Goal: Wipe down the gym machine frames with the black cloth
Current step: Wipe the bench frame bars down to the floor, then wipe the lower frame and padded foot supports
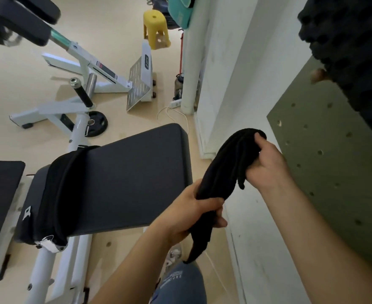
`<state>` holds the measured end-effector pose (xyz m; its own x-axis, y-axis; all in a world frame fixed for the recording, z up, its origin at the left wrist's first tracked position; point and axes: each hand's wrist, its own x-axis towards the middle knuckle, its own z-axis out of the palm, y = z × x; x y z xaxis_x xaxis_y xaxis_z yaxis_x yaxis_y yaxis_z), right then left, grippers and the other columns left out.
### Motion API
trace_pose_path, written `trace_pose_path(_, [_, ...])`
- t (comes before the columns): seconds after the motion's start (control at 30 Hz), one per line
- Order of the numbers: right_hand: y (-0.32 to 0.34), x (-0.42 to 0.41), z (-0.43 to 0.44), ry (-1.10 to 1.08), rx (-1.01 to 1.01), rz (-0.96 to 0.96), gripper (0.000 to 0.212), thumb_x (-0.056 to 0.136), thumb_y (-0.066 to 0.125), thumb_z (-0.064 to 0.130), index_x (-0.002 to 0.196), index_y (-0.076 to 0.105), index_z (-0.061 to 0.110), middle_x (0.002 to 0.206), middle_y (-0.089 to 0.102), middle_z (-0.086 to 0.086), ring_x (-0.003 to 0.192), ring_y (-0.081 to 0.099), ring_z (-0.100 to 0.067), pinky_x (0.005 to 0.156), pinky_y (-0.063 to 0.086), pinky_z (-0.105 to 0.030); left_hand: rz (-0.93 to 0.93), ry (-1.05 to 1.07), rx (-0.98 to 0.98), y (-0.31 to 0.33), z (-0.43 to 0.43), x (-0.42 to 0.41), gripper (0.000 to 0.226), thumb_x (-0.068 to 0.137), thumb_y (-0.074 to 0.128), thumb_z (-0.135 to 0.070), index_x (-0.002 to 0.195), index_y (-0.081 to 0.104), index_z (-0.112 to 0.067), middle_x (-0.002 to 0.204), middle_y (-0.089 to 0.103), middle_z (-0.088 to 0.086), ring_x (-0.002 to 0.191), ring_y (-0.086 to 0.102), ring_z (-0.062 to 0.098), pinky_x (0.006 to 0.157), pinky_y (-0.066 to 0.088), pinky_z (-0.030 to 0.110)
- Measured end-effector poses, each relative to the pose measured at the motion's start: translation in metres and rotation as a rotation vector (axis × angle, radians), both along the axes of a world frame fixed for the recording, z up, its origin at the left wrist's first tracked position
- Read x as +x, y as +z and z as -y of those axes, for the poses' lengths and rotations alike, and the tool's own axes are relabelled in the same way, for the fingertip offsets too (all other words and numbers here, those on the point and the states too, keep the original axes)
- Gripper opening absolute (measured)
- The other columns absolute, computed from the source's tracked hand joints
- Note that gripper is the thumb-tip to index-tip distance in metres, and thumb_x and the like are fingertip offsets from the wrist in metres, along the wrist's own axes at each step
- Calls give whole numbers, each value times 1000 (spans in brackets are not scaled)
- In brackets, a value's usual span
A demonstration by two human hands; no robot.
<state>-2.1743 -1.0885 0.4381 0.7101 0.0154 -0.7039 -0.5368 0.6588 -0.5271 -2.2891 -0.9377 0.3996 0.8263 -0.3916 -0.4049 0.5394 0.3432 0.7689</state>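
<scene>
Filling the lower left, a dark padded bench (pixel 136 178) sits on white frame tubes (pixel 42 266), with a black fabric band (pixel 60 189) draped across its near end. Along the right runs a white wall carrying a green pegboard panel (pixel 334 172), its holes bare where they show. Farther back on the beige floor stands a second machine frame (pixel 97 66), white, with a perforated footplate (pixel 139 84) at its far end.

The black cloth (pixel 224 167) is bunched into a long roll and held in the air to the right of the bench, in front of the wall, touching neither frame. The right hand (pixel 268 165) holds its upper end, fingers curled over the top of the bundle. The left hand (pixel 193 213) grips lower down, fingers and thumb wrapped tight round the roll, and a loose tail hangs below that fist above a jeans-clad knee.

A yellow stool (pixel 156 29) stands at the far end by the wall. A black weight plate (pixel 97 123) lies flat on the floor beside the bench post. One dark jug (pixel 178 87) stands on the floor against the wall; what it contains cannot be made out.
</scene>
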Motion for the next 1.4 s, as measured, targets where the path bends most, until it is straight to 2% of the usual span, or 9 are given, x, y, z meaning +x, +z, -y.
trace_pose_path(0.2, [-15,81,-40,-43,16,21,37,97,53,33,126,55,10,122,60,-18,99,66,-35,82,55,-45,1,301,2,-18,-16,61,60,80,70,-16,125,48,-50,93,67,6,69,59,22,57,50,31])
trace_pose_path(0.37, [-16,150,-78,184,7,43,33,88,66,30,110,54,9,101,59,-13,78,72,-29,64,57,-39,1,327,128,-21,-44,108,36,83,67,-18,112,63,-37,83,64,0,68,59,15,54,44,24])
trace_pose_path(0.53, [-20,201,-106,708,-646,168,28,84,68,10,109,55,8,90,59,-11,54,62,-16,53,52,-27,-95,472,239,-11,-76,140,19,93,60,-35,88,74,-24,64,61,-6,52,51,4,45,37,16])
trace_pose_path(0.7, [-22,240,-142,1302,-1502,501,36,80,66,39,57,53,14,58,54,-1,58,54,-19,51,36,-26,-62,607,280,-4,-98,161,23,88,65,-34,79,75,-15,68,69,-2,64,62,6,54,44,13])
trace_pose_path(0.87, [-34,273,-210,1697,-1859,812,51,78,59,64,70,52,14,78,58,-4,81,57,-24,65,45,-34,-119,932,148,-3,-127,183,14,75,67,-16,78,71,-3,69,67,10,65,63,15,56,49,18])
trace_pose_path(0.97, [-39,278,-256,1868,-1424,986,46,82,57,63,108,48,26,116,49,8,109,48,-17,91,42,-37,-153,1170,65,0,-152,197,15,63,61,-10,71,71,-1,72,65,14,71,66,24,64,53,25])
trace_pose_path(1.13, [-27,257,-306,2169,-112,508,61,79,58,67,125,58,28,123,65,4,118,57,-11,100,45,-31,-114,1457,-145,11,-189,205,20,73,60,0,89,70,-6,94,71,21,91,69,39,72,57,41])
trace_pose_path(1.27, [-28,240,-331,2216,-117,671,42,82,73,16,120,56,21,105,71,-8,104,67,-20,91,51,-32,-86,1686,-29,17,-215,192,14,86,65,-7,100,64,-7,102,70,16,96,69,33,75,57,38])
trace_pose_path(1.4, [-26,227,-355,2047,-240,573,24,87,69,27,106,54,20,86,71,-17,72,70,-37,66,55,-40,-81,1900,32,4,-245,163,23,85,69,-15,106,65,-7,102,72,11,99,69,25,80,56,32])
